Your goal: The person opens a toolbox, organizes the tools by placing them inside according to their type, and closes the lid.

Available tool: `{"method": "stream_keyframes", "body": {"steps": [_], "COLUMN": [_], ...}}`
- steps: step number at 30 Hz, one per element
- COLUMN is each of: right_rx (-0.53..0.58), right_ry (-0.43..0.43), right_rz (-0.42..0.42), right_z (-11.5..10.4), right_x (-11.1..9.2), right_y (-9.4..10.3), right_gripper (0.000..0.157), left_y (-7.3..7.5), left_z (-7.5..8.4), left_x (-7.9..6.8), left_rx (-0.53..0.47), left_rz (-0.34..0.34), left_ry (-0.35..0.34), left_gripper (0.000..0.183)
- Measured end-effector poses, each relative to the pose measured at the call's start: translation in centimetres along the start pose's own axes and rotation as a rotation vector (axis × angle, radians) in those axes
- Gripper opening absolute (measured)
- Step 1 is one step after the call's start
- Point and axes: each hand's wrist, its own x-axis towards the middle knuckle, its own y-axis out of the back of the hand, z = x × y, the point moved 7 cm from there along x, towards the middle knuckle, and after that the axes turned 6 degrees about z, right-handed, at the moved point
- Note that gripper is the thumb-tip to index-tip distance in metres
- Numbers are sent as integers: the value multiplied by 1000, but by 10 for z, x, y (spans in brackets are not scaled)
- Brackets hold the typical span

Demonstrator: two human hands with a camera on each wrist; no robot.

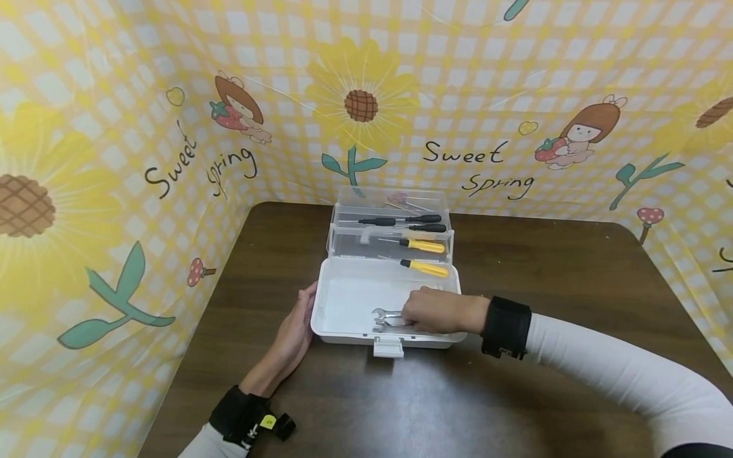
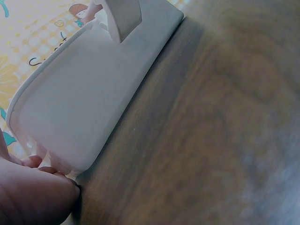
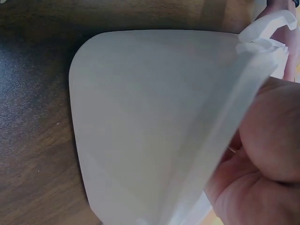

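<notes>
A white toolbox (image 1: 349, 299) stands open on the table, its front latch (image 1: 388, 347) hanging down. My right hand (image 1: 438, 310) reaches over the right front of the box with curled fingers and grips metal wrenches (image 1: 386, 313). Their open ends stick out to the left of the fist, low inside the box; the rest is hidden by the hand. My left hand (image 1: 293, 327) rests along the left side wall, fingers pointing away from me. In the left wrist view the left thumb (image 2: 37, 194) is by the box's lower corner.
Clear trays fold up behind the box. Black-handled screwdrivers (image 1: 426, 219) lie in the upper tray, and yellow-handled screwdrivers (image 1: 424, 245) lie lower down. The brown table (image 1: 544, 273) meets a patterned yellow cloth (image 1: 481, 95) at the back and sides.
</notes>
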Motion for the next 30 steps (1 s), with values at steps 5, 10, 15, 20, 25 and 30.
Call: {"method": "stream_keyframes", "body": {"steps": [5, 10, 15, 20, 25, 30], "right_rx": [-10, -8, -34, -88, -79, -27], "right_ry": [-31, -74, -99, -79, -65, -43], "right_rz": [6, 6, 14, 28, 54, 132], "right_z": [1, 3, 5, 3, 1, -2], "right_x": [0, 0, 0, -1, -7, -23], "right_y": [-1, -1, 2, 9, 17, 33], "right_gripper": [26, 29, 23, 11, 9, 11], "left_y": [1, 0, 0, 1, 1, 0], "left_z": [0, 0, 0, 0, 0, 0], "left_x": [0, 1, 1, 1, 1, 2], "left_rx": [0, 7, 1, 0, 8, -4], "left_rz": [3, 1, 9, 16, 20, 13], "left_ry": [5, 10, 15, 22, 26, 18], "left_gripper": [82, 83, 83, 83, 83, 81]}}
